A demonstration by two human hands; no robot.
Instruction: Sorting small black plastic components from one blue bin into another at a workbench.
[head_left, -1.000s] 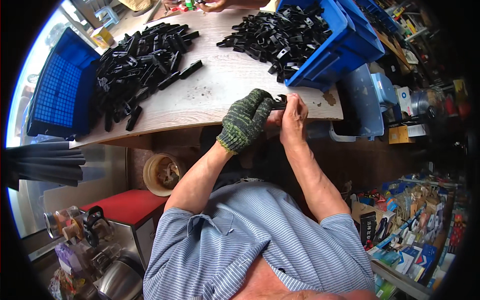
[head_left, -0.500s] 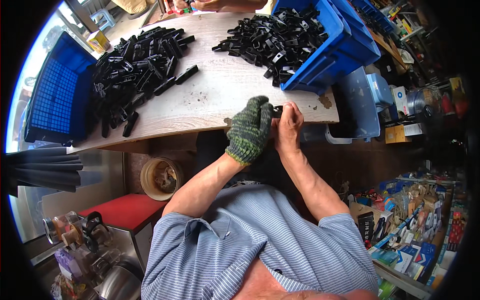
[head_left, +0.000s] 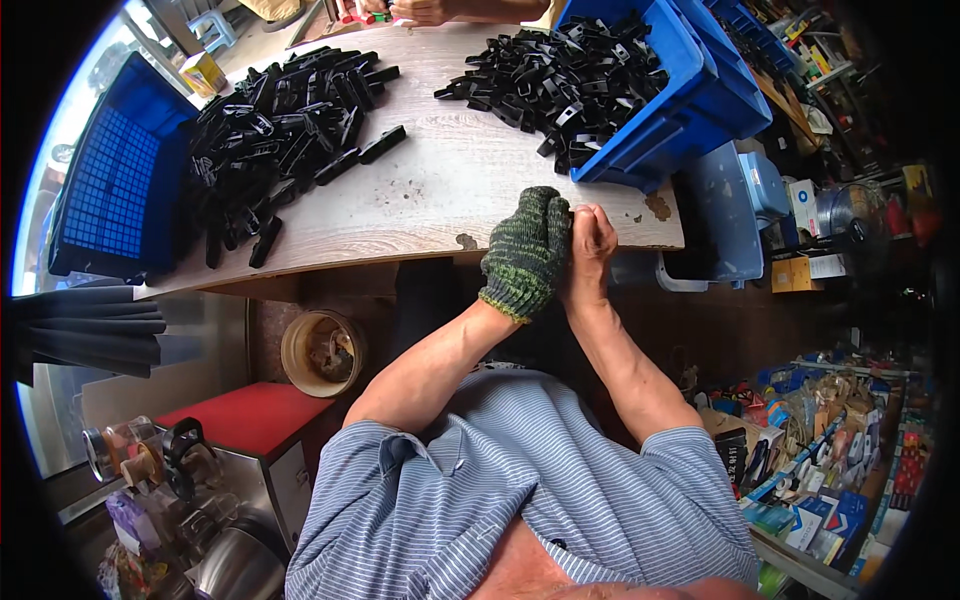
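Observation:
At the table's front edge, my left hand (head_left: 526, 250), in a green-and-black knitted glove, is closed. Pressed against it is my bare right hand (head_left: 590, 245), its fingers curled and the thumb on top. A small black part showed between them a moment ago; the fingers cover it now. Beyond my hands, a heap of small black clip-like parts (head_left: 560, 90) spills from a tipped blue crate (head_left: 665, 120). To the left lies a pile of longer black plastic pieces (head_left: 285, 125), beside another blue crate (head_left: 110, 190).
The pale wooden table (head_left: 400, 200) has a worn front edge. Under its right end stands a translucent bin (head_left: 735, 220); a round bucket (head_left: 322, 355) is below on the left. Across the table another person's hands (head_left: 420, 10) show. Cluttered shelves (head_left: 820, 460) line the right.
Both hands have come closer together, the gloved left one moving right against the right. The black part between them has gone out of sight. The whole view has shifted slightly.

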